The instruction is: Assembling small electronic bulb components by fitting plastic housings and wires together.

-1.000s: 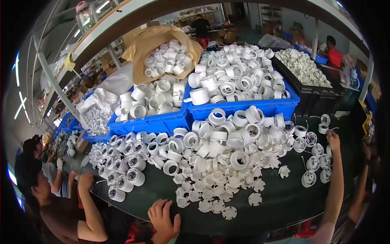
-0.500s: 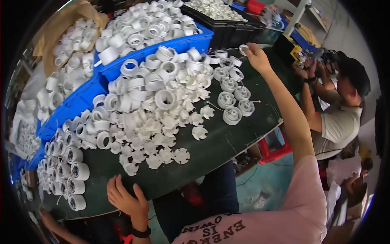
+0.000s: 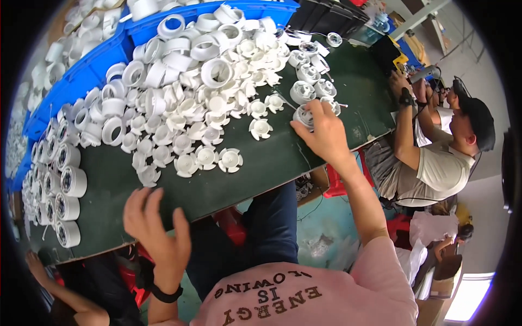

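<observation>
My right hand [image 3: 326, 132] grasps a white fitting [image 3: 301, 116] near the bench's [image 3: 111, 204] front edge, toward the right; my left hand [image 3: 156, 224], spread and empty, is at that edge. Left-end cylinders [image 3: 74, 182] look assembled; mid-bench rings [image 3: 216, 73] and discs [image 3: 230, 160] lie loose, apparently unjoined.

The person wears a pale pink, short-sleeved cotton-look T-shirt [image 3: 331, 296] with dark, bold block lettering [image 3: 272, 296] in three rows, upside down in this view. Dark navy-blue trousers [image 3: 272, 225] cover the legs. A plain black band [image 3: 167, 294] circles the left wrist, its surface smooth and matte.
</observation>
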The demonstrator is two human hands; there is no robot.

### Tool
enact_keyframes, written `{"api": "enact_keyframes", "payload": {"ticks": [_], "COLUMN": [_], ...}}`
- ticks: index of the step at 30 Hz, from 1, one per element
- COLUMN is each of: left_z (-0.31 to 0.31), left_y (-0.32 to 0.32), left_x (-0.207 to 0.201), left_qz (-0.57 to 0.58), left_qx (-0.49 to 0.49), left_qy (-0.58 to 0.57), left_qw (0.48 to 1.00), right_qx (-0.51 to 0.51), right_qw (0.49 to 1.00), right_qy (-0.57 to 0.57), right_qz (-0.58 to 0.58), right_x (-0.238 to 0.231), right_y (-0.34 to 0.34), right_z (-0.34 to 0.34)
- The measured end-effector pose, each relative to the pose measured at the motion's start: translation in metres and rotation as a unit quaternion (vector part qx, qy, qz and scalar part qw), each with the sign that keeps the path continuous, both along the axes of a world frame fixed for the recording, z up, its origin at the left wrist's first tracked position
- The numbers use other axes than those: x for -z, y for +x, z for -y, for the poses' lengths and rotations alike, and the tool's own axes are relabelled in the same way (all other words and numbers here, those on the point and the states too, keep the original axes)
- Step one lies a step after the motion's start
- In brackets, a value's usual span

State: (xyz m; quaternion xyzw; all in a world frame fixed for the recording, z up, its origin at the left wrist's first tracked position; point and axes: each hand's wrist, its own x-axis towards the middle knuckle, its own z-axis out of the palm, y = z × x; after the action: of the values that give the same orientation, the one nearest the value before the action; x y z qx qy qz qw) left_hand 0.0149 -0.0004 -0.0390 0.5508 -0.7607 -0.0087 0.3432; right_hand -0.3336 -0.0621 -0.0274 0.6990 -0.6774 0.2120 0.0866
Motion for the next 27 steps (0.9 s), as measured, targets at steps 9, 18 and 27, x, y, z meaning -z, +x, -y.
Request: {"api": "enact_keyframes", "payload": {"ticks": [9,18,27], "left_z": [0.014,0.014,0.015], "left_y": [-0.075,-0.079,-0.079], "left_x": [0.006,0.017,0.022], "left_qz": [0.000,-0.003,-0.008], "left_qx": [0.148,0.142,0.107], "left_qy": [0.036,0.029,0.036], "left_qw": [0.988,0.989,0.994], "right_qx": [-0.103,-0.107,-0.137], "right_qw": [0.875,0.943,0.970], "right_qy": [0.111,0.007,-0.010], "right_qz": [0.460,0.316,0.201], "right_x": [-0.044,0.020,0.021], "right_y": [0.011,0.059,0.053], "right_z": [-0.015,0.012,-0.019]}}
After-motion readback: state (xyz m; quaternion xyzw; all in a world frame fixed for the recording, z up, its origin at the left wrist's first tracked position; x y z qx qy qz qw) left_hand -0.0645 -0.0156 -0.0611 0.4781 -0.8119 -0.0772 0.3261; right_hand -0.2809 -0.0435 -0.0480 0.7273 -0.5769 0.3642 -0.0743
